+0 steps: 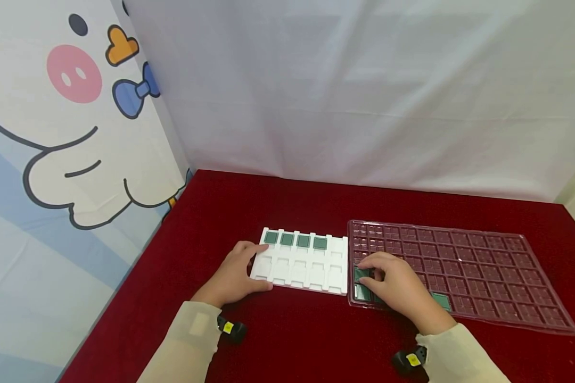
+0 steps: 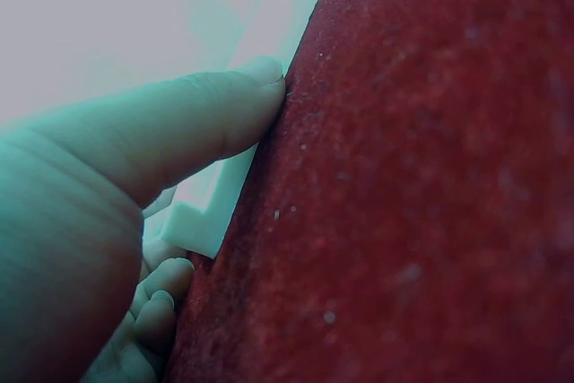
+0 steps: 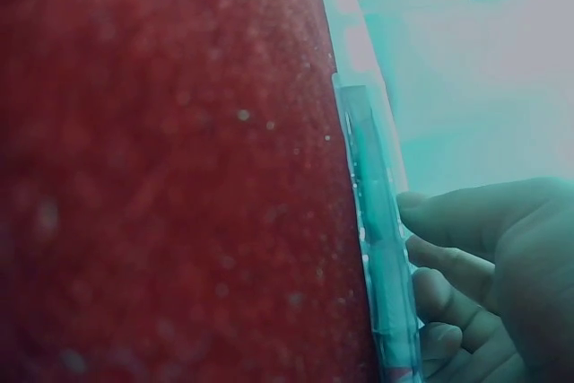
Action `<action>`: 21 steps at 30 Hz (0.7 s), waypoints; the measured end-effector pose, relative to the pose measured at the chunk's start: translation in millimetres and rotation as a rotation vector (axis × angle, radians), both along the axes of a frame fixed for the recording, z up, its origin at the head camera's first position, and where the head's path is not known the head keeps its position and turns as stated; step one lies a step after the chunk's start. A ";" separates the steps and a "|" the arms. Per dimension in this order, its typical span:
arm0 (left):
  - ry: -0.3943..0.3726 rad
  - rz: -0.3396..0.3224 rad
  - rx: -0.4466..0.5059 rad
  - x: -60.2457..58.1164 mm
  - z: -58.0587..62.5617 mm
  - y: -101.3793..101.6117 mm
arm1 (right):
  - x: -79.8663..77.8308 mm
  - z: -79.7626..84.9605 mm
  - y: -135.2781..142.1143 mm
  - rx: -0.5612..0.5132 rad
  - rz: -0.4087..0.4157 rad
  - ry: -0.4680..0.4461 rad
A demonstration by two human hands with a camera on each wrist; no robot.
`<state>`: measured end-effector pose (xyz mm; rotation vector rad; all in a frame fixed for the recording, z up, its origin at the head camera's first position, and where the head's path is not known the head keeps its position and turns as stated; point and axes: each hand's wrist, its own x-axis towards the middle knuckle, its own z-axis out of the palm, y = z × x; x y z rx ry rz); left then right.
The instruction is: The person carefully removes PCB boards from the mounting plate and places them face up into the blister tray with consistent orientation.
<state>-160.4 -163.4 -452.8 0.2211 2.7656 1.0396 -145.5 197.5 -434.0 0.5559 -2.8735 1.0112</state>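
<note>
A white compartment tray [image 1: 318, 274] lies on the red cloth, with several green square chips [image 1: 303, 241] in its back row. My left hand [image 1: 232, 272] holds this tray by its left end, thumb along the front edge and a forefinger near the back left. In the left wrist view the thumb [image 2: 206, 114] lies over the tray's white rim. To the right, a clear plastic grid tray [image 1: 465, 261] abuts the white one. Over its left column my right hand [image 1: 395, 282] pinches a green chip [image 1: 360, 273] between thumb and forefinger. The right wrist view hides that chip.
Another chip [image 1: 362, 292] sits in the grid tray's front left corner, partly beside one under the right hand. A separate chip [image 1: 441, 301] lies in its front row. Red cloth [image 1: 287, 207] covers the table; a white curtain [image 1: 354, 106] hangs behind.
</note>
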 end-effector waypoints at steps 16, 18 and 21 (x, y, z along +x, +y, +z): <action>0.001 -0.001 -0.001 0.3 0.4 -0.7 | -2.7 -0.2 -3.9 0.015 -0.027 -0.018; -0.002 -0.001 0.001 0.1 0.3 -0.4 | -3.0 -0.1 -5.0 0.013 -0.030 -0.016; -0.002 -0.001 0.001 0.1 0.4 -0.5 | -3.6 0.1 -6.7 0.011 -0.032 -0.015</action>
